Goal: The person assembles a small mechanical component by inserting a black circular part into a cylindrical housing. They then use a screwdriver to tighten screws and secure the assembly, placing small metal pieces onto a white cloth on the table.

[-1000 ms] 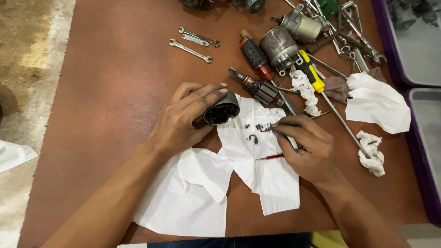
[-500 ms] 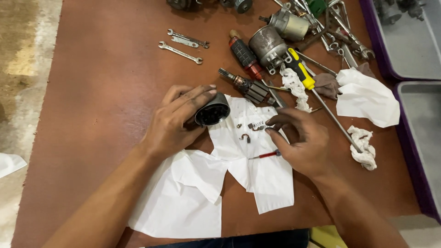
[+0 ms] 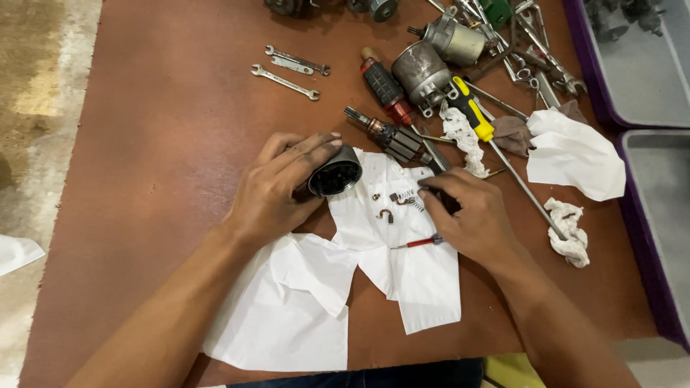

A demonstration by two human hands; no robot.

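Note:
My left hand (image 3: 277,190) is wrapped around a dark cylindrical motor housing (image 3: 334,174), its open end facing me, resting at the edge of a white torn paper sheet (image 3: 402,273). My right hand (image 3: 471,215) lies on the paper with fingers curled; a dark tool tip (image 3: 433,188) shows at the fingertips and a thin red-handled tool (image 3: 417,243) lies under the palm. Small parts (image 3: 392,205), a spring, a clip and a screw, sit on the paper between both hands.
On the brown table (image 3: 165,165) lie two wrenches (image 3: 287,72), motor armatures (image 3: 384,90), a grey motor body (image 3: 424,72), a yellow-handled screwdriver (image 3: 478,118), crumpled white rags (image 3: 575,151) and several tools. Purple-rimmed grey trays (image 3: 647,79) stand at the right.
Both hands stay on the paper around the small parts. My right hand's fingers shifted slightly toward the spring. The view moved a little.

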